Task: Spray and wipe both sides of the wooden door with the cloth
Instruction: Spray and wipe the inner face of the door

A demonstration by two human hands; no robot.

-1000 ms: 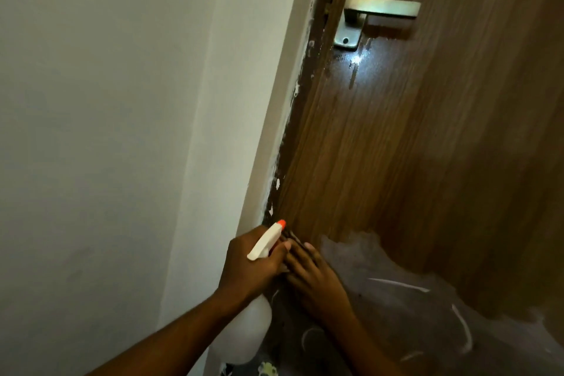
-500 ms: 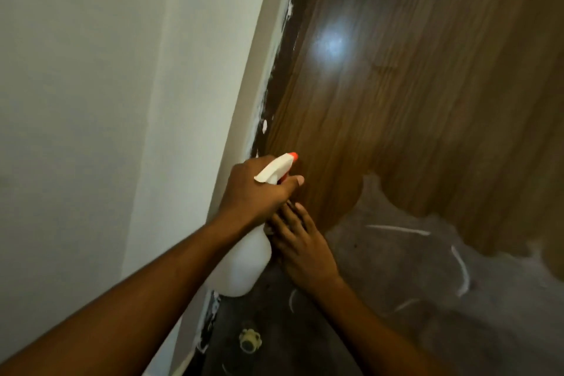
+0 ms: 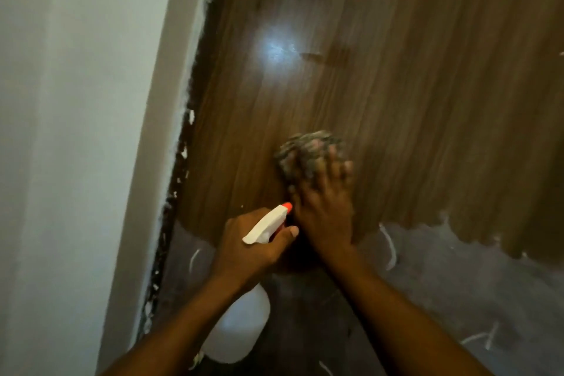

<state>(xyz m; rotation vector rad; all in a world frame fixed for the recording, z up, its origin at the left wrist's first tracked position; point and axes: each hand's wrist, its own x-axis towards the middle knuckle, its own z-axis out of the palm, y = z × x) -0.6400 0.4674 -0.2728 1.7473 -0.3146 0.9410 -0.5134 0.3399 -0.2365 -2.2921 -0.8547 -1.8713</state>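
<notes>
**Cloth pressed to the door, bottle in the other hand**

It is a dim, tight corner. A white wall (image 3: 61, 131) runs down the left and meets a pale door frame (image 3: 158, 119). The frame's paint is chipped along the dark edge where it meets the wooden door (image 3: 412, 70).

Closest to me, two bare forearms reach up from below. The left hand (image 3: 250, 244) is wrapped round the neck of a white spray bottle (image 3: 241, 327). The bottle's pale body hangs under the wrist, near the door's left edge. One finger lies along the side of the white spray head. The orange nozzle (image 3: 287, 207) points up and to the right, just beside the other hand.

A little farther in, the right hand (image 3: 323, 210) lies flat against the door. Its fingers are spread and fairly straight, though blurred, over a bunched, mottled grey cloth (image 3: 305, 149), and they press it to the wood. The cloth sits on the brown panel. Below it, a ragged line marks where the brown finish gives way to a dull grey patch (image 3: 457, 290) streaked with white scratches. That patch covers the lower part of the door.

Higher up, the grain runs top to bottom. A bright spot of glare (image 3: 277, 49) shines on the surface, with a small dark mark just to its right.
</notes>
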